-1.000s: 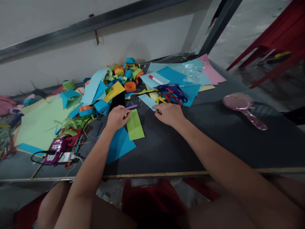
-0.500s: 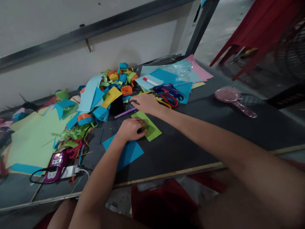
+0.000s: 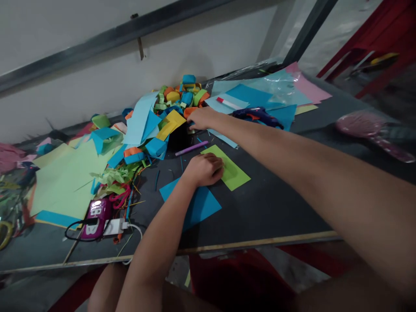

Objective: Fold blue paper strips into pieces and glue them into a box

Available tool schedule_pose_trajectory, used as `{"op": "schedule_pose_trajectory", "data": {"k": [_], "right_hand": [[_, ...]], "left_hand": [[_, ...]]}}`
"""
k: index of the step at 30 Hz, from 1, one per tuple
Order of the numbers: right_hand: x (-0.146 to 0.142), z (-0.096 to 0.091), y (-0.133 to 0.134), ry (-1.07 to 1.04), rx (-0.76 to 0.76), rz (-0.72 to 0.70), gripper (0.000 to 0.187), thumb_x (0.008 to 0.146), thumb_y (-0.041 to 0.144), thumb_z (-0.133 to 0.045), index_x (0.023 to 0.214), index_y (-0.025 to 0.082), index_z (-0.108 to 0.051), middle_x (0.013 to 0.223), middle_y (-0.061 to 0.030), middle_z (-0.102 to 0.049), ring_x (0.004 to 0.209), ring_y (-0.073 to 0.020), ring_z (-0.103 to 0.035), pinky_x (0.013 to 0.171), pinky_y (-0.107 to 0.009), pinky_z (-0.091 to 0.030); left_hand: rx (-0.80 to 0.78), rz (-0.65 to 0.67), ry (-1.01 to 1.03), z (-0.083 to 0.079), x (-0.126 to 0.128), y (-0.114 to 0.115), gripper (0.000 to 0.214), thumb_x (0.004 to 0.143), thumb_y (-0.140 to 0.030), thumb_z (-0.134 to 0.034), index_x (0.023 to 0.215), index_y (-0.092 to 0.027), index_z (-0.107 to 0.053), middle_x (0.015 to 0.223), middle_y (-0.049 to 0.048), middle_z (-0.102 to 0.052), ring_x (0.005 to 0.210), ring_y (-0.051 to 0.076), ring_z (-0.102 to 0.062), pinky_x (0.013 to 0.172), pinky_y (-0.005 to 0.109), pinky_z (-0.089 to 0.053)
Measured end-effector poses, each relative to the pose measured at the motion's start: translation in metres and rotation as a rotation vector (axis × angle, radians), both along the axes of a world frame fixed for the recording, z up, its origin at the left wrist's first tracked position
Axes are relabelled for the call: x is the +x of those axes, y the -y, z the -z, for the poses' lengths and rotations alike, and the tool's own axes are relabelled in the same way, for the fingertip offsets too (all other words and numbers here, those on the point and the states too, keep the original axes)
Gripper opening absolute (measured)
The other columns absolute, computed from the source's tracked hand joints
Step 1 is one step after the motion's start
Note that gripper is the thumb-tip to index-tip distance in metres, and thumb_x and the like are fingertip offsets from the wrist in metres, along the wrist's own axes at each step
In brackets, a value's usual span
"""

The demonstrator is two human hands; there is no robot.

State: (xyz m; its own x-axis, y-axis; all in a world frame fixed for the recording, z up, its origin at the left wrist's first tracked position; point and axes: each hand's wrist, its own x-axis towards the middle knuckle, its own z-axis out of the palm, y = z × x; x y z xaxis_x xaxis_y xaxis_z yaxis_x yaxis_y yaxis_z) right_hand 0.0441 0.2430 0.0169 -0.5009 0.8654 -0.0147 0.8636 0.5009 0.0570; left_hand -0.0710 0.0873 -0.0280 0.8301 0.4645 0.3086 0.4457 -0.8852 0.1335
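Note:
My left hand [image 3: 205, 170] rests with curled fingers on the left edge of a light green paper piece [image 3: 234, 172]. What its fingertips hold, if anything, is hidden. Under that wrist lies a blue paper sheet [image 3: 204, 205]. My right hand [image 3: 203, 118] reaches farther back, its fingers stretched and bent down beside a black object [image 3: 179, 138] and an orange folded paper piece [image 3: 189, 112]. Nothing shows clearly between those fingers. A purple pen [image 3: 191, 148] lies between the two hands. Behind my right forearm sits a dark blue glue gun [image 3: 258, 116], partly covered.
Folded paper pieces [image 3: 186, 98] heap up against the wall. Green sheets [image 3: 65, 182], a purple device with a cable [image 3: 96, 216] and a white plug [image 3: 113, 226] lie left. At right are blue sheets [image 3: 250, 94], a marker [image 3: 228, 103] and a pink hairbrush [image 3: 367, 128].
The view has swung left. My right hand has moved back toward the orange paper piece. The scissors with red and yellow handles no longer show. My left hand stays on the green paper.

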Motion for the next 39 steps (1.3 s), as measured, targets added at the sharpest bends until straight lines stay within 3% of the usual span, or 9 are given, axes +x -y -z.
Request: {"op": "schedule_pose_trajectory", "data": {"k": [6,9,12,19,26,30,33,36,39], "right_hand": [[0.009,-0.002,0.012,-0.103,0.047,0.089,0.026,0.086,0.025,-0.053,0.098,0.017,-0.076,0.103,-0.0132,-0.073,0.097,-0.0309,-0.064,0.075,-0.038,-0.048],[0.026,-0.016,0.014,-0.290,0.042,0.185,0.028,0.086,0.025,-0.054,0.100,0.014,-0.076,0.099,-0.0149,-0.073,0.091,-0.0293,-0.064,0.074,-0.037,-0.046],[0.046,-0.040,0.014,-0.468,0.011,0.129,0.027,0.085,0.028,-0.061,0.101,0.010,-0.075,0.089,-0.0132,-0.072,0.080,-0.0214,-0.061,0.074,-0.033,-0.043],[0.060,-0.072,0.025,-0.759,-0.358,0.179,0.028,0.077,0.041,-0.072,0.081,0.013,-0.071,0.058,-0.0004,-0.053,0.057,-0.0120,-0.043,0.060,-0.030,-0.037],[0.056,-0.058,0.031,-0.796,-0.184,0.046,0.033,0.068,0.039,-0.079,0.082,0.010,-0.070,0.063,0.0014,-0.058,0.058,-0.0073,-0.043,0.064,-0.028,-0.038],[0.055,-0.054,0.052,-0.853,-0.054,0.071,0.029,0.067,0.039,-0.081,0.080,0.015,-0.071,0.062,-0.0005,-0.061,0.060,-0.0125,-0.051,0.063,-0.030,-0.041],[0.056,-0.048,0.088,-0.913,0.082,0.053,0.025,0.069,0.042,-0.079,0.075,0.019,-0.070,0.062,-0.0011,-0.060,0.062,-0.0155,-0.054,0.063,-0.032,-0.043],[0.060,-0.028,0.124,-0.950,0.114,0.049,0.027,0.074,0.049,-0.073,0.072,0.022,-0.069,0.067,-0.0027,-0.063,0.066,-0.0172,-0.057,0.064,-0.033,-0.045],[0.065,0.002,0.142,-1.144,0.061,0.029,0.038,0.072,0.059,-0.072,0.067,0.021,-0.066,0.065,-0.0037,-0.062,0.061,-0.0171,-0.056,0.055,-0.031,-0.043]], "left_hand": [[0.018,-0.010,-0.054,-0.003,-0.001,0.001,0.035,0.097,-0.027,-0.038,0.089,-0.015,-0.070,0.093,0.0128,-0.073,0.096,0.021,-0.067,0.080,0.032,-0.053],[0.037,-0.018,-0.074,-0.003,-0.001,0.001,0.037,0.098,-0.029,-0.036,0.094,-0.015,-0.071,0.097,0.0122,-0.073,0.095,0.022,-0.066,0.077,0.033,-0.053],[0.049,-0.048,-0.082,-0.002,-0.002,0.001,0.039,0.098,-0.030,-0.035,0.102,-0.016,-0.071,0.103,0.0116,-0.073,0.095,0.023,-0.067,0.074,0.034,-0.054],[0.055,-0.029,-0.023,0.000,-0.004,0.000,0.035,0.095,-0.034,-0.046,0.112,-0.015,-0.069,0.126,0.0122,-0.066,0.114,0.026,-0.062,0.094,0.041,-0.051],[0.037,-0.132,0.044,0.000,-0.001,0.000,0.028,0.095,-0.028,-0.047,0.104,-0.014,-0.070,0.109,0.0129,-0.072,0.105,0.025,-0.067,0.089,0.041,-0.053],[-0.158,-0.483,0.492,0.002,-0.002,-0.005,0.043,0.094,-0.037,-0.054,0.133,-0.019,-0.051,0.104,0.0107,-0.073,0.093,0.022,-0.070,0.083,0.037,-0.055],[-0.414,-0.508,0.881,0.006,-0.005,-0.015,0.069,0.092,-0.051,-0.055,0.148,-0.025,-0.026,0.112,0.0112,-0.070,0.081,0.017,-0.071,0.072,0.032,-0.057],[-0.539,-0.379,0.997,0.007,-0.007,-0.021,0.063,0.088,-0.058,-0.057,0.140,-0.025,-0.044,0.114,0.0107,-0.068,0.084,0.018,-0.070,0.072,0.034,-0.059],[-0.468,-0.328,0.935,0.001,-0.006,-0.016,0.041,0.084,-0.056,-0.063,0.107,-0.024,-0.071,0.115,0.0094,-0.065,0.103,0.023,-0.065,0.080,0.035,-0.057]]}}
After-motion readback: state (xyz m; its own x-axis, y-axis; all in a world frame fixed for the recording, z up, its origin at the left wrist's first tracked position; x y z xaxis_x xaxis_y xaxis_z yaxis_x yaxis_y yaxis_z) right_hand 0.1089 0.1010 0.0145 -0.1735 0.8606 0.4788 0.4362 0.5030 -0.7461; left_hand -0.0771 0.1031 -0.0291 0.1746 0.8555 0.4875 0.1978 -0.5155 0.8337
